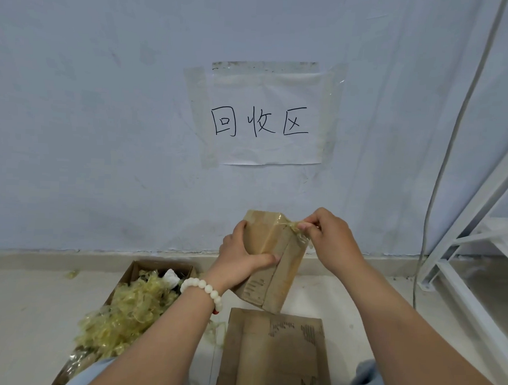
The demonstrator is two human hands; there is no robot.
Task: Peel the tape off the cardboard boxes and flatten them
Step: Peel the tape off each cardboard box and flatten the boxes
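A small brown cardboard box (273, 259) is held up in front of the wall, tilted, with glossy tape along its edges. My left hand (239, 258) grips its left side, thumb across the front face. My right hand (329, 238) pinches a crumpled strip of yellowish tape (294, 227) that stretches from the box's top right corner. A flattened cardboard box (273, 354) with torn patches lies on the floor below.
An open cardboard box (135, 270) at the lower left overflows with a heap of peeled yellowish tape (125, 311). A paper sign (264, 117) is taped to the wall. A white metal rack (475, 249) and a hanging cable (437, 184) stand at the right.
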